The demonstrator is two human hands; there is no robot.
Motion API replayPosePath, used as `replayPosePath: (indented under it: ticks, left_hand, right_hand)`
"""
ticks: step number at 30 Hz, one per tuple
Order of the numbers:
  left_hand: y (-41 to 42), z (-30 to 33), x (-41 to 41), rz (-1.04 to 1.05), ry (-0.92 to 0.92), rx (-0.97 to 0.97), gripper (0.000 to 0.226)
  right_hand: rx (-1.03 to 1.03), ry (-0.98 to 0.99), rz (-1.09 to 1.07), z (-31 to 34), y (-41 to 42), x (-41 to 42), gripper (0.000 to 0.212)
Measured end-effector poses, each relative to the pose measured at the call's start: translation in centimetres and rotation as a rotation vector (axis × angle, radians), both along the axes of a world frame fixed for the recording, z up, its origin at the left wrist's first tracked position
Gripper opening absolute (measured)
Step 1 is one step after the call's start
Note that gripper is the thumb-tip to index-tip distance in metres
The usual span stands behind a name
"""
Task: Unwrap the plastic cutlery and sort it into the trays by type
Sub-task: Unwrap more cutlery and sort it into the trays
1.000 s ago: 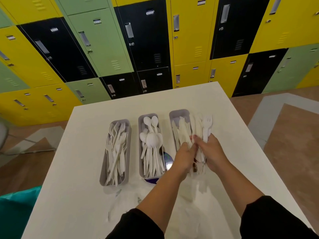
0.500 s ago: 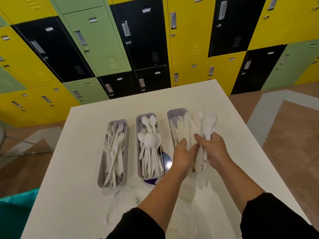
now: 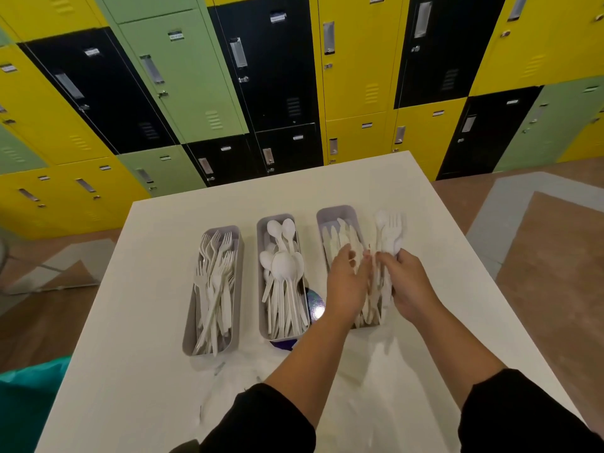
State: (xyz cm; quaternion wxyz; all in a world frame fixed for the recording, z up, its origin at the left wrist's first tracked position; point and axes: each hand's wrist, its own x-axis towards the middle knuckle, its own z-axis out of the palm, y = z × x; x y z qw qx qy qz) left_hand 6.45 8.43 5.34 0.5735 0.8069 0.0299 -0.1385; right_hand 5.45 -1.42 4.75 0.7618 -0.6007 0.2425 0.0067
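Observation:
Three grey trays stand side by side on the white table [image 3: 163, 371]. The left tray [image 3: 237, 253] holds white forks, the middle tray [image 3: 261, 256] white spoons, the right tray [image 3: 333, 214] white knives. My right hand [image 3: 408, 286] grips a bundle of white cutlery [image 3: 390, 235] with a fork and a spoon sticking out above it, just right of the knife tray. My left hand [image 3: 344, 286] hovers over the knife tray with its fingers spread, fingertips touching the bundle; whether it grips anything is unclear.
A shiny blue round object [image 3: 315, 305] lies between the middle and right trays. Clear plastic wrappers [image 3: 235, 371] lie on the table in front of the trays. A teal bag [image 3: 26, 403] is at the lower left. Coloured lockers [image 3: 294, 76] stand behind the table.
My hands have drawn slightly apart: the left hand's fingers have spread over the knife tray, while the right keeps the bundle, now raised a little further from me.

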Motion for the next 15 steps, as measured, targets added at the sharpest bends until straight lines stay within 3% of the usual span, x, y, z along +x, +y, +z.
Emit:
replayPosePath:
  ticks: [4, 7, 15]
  left_hand:
    - [0.3, -0.1, 0.0, -0.108, 0.074, -0.125, 0.026]
    - [0.7, -0.5, -0.1, -0.139, 0.06, -0.147, 0.018]
    - [0.8, -0.8, -0.2, 0.064, 0.033, -0.037, 0.013]
  right_hand:
    - [0.045, -0.019, 0.008, 0.6, 0.1, -0.3, 0.029]
    - [0.029, -0.005, 0.02, 0.6, 0.1, -0.5, 0.025]
    - [-0.042, -0.033, -0.043, 0.2, 0.3, -0.5, 0.02]
